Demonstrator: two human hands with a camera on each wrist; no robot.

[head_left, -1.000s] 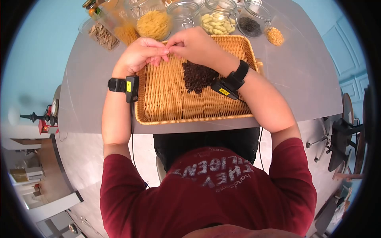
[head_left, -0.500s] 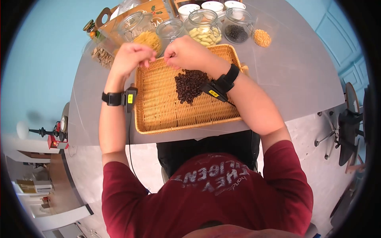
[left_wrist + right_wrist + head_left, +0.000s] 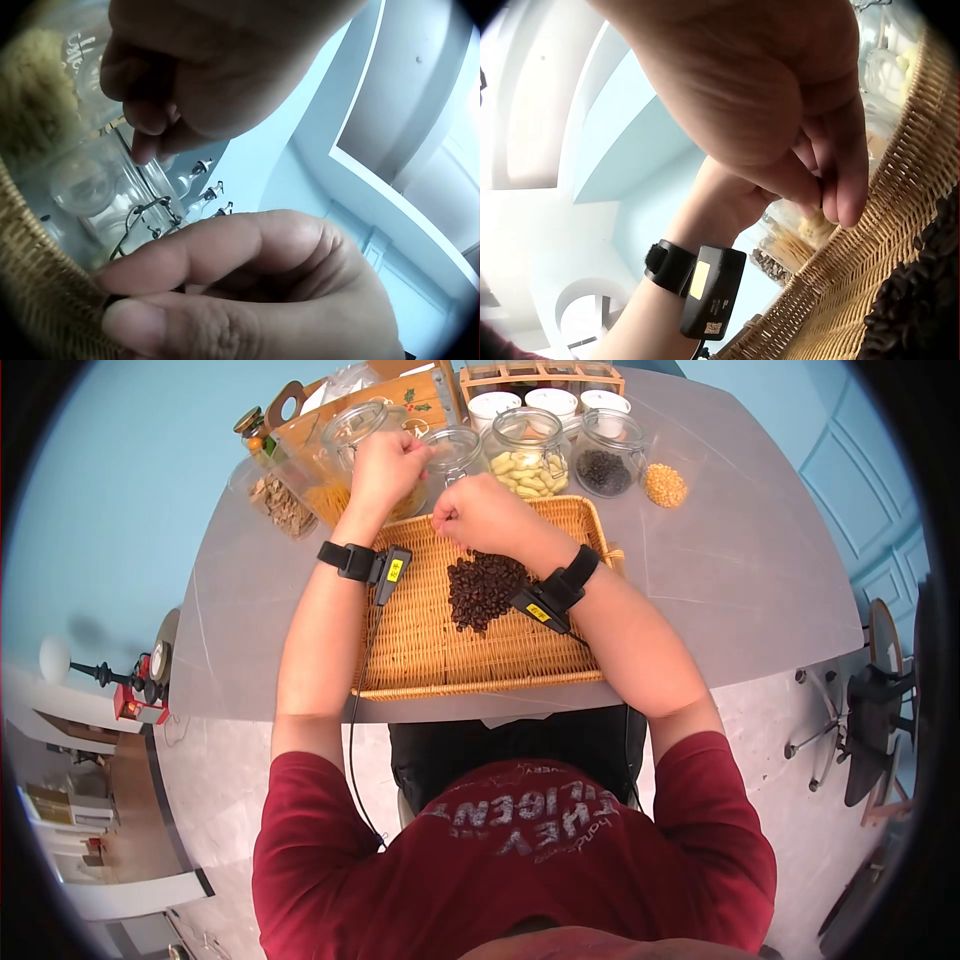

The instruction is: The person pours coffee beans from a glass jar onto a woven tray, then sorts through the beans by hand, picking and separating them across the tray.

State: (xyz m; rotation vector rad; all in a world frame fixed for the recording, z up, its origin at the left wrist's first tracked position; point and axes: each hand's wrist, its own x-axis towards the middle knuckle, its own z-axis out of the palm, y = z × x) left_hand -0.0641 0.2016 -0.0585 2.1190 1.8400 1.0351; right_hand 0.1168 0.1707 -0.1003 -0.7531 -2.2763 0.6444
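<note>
My right hand is over the far part of the wicker basket, its thumb and index finger pinching a dark bean, mostly hidden by the fingertips. Below it lies a heap of dark brown coffee beans. My left hand is raised past the basket's far left rim, close to the glass jar with no filling showing. Its fingers curl in toward the thumb in the left wrist view; whether they hold something small I cannot tell.
Behind the basket stand a jar of peanuts, a jar of black beans and a container of corn kernels. Pasta and a container of brown pieces are at the left. White cups stand farther back.
The hands were fingertip to fingertip, then parted. My left hand has since moved up and right toward the jars, its fingers curling in. My right hand stays over the basket.
</note>
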